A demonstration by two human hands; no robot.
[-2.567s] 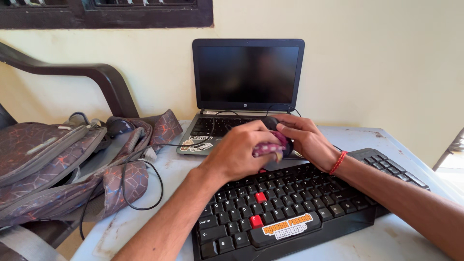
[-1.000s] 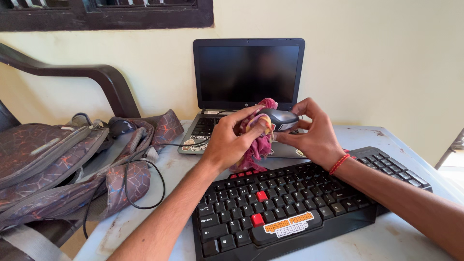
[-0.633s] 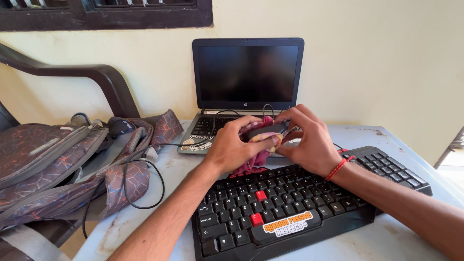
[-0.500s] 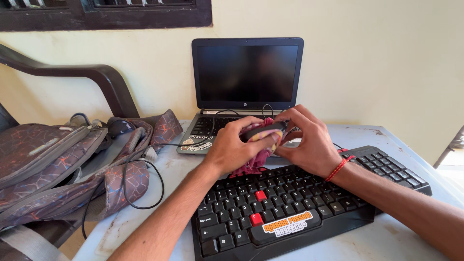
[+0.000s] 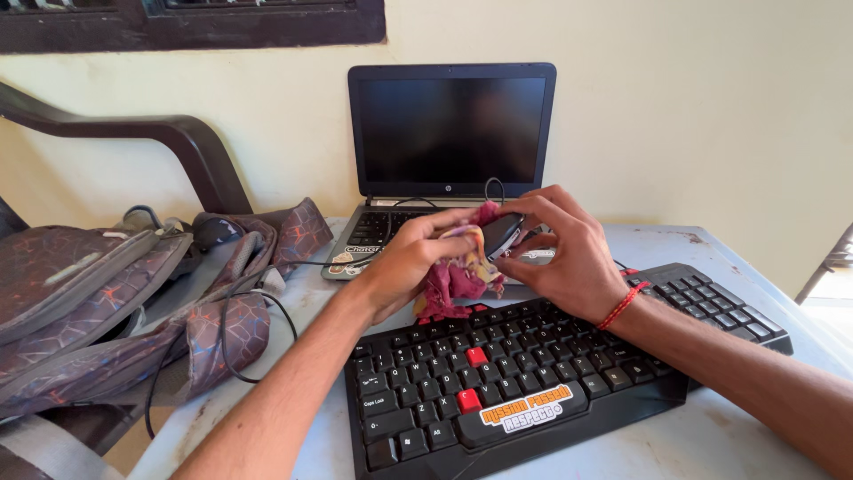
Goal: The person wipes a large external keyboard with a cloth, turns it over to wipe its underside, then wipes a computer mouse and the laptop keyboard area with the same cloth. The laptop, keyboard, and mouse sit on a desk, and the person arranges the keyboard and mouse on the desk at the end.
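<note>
With the mouse (image 5: pixel 499 235) now tilted on edge above the keyboard (image 5: pixel 551 369), it is pinched by the right hand (image 5: pixel 569 253) fingers while the cloth (image 5: pixel 458 271), gripped in the left hand (image 5: pixel 404 262), is pressed against its exposed side.

Both hands work above the gap between the black keyboard (image 5: pixel 551 369) at 6 o'clock and the open laptop (image 5: pixel 444 160) at 12 o'clock, which blocks passage there; the backpack (image 5: pixel 124 298) and trailing cable (image 5: pixel 267 307) crowd 9 o'clock; bare table (image 5: pixel 737 436) lies open toward 3 and 5 o'clock.
</note>
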